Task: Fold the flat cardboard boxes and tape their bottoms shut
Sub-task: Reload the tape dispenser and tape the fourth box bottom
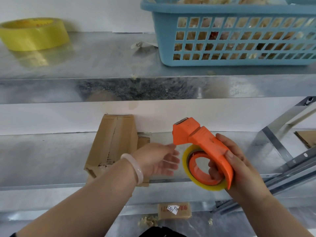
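A blue basket (222, 10) is sitting far right on the upper metal shelf (102, 65), with a yellow tape roll (34, 34) lying far left. The flat cardboard boxes (112, 142) are leaning against the wall on the lower shelf, left of centre. The right hand (242, 168) is gripping an orange tape dispenser (201, 139), its fingers curling through the roll. The left hand (157, 158), blurred, is reaching with fingers loosely straight just beside the dispenser's front, over the boxes.

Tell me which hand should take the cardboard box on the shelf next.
Probably left. The left hand is open beside the cardboard box; the right hand grips the tape dispenser.
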The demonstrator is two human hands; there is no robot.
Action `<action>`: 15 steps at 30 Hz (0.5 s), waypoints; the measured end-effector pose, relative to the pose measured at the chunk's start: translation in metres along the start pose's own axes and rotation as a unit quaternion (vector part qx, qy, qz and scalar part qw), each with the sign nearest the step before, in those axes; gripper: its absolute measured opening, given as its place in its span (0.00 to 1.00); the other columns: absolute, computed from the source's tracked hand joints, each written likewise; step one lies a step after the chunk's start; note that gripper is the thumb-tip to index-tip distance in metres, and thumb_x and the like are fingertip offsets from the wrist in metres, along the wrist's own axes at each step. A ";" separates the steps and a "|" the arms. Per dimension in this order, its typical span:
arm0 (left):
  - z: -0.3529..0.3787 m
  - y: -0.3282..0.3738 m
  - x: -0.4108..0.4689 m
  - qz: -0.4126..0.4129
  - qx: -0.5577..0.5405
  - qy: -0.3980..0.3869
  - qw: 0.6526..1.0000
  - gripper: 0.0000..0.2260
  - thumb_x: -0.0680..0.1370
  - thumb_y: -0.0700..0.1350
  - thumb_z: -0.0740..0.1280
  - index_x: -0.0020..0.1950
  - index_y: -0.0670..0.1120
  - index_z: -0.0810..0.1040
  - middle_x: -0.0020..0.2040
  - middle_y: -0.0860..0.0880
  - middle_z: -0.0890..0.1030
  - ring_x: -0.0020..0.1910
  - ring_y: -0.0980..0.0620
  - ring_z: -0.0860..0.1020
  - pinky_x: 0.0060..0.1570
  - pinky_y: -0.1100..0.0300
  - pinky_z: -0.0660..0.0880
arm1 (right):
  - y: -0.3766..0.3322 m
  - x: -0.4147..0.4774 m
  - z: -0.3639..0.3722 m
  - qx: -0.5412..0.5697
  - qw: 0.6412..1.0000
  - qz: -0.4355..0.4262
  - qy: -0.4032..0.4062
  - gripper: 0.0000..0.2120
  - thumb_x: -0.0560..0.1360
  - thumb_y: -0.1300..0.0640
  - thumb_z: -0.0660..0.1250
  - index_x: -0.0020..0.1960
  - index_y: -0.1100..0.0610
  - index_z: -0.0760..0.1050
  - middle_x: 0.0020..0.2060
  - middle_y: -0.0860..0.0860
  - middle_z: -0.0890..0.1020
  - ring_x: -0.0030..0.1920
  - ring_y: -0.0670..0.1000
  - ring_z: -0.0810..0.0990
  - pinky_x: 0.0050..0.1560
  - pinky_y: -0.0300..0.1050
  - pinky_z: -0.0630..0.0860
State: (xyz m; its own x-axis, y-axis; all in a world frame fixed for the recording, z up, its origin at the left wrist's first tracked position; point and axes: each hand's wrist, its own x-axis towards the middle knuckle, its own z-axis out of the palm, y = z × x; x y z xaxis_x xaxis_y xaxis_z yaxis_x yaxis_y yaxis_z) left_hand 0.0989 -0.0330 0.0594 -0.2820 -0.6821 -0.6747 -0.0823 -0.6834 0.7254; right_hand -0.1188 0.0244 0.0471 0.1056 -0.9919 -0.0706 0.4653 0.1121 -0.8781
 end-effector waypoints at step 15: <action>0.005 -0.005 0.006 0.012 -0.008 -0.047 0.999 0.06 0.79 0.44 0.70 0.53 0.45 0.83 0.45 0.47 0.85 0.43 0.52 0.83 0.42 0.55 0.81 | -0.001 0.002 0.004 -0.012 0.999 0.016 -0.043 0.18 0.62 0.52 0.79 0.52 0.46 0.84 0.50 0.55 0.84 0.38 0.53 0.84 0.35 0.42 0.80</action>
State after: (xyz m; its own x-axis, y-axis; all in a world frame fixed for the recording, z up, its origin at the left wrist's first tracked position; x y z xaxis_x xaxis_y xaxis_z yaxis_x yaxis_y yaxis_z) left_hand 0.0932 -0.0323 0.0526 -0.3729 -0.6713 -0.6405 -0.0598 -0.6715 0.7386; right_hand -0.1162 0.0229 0.0498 0.1959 -0.9789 -0.0584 0.4390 0.1408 -0.8874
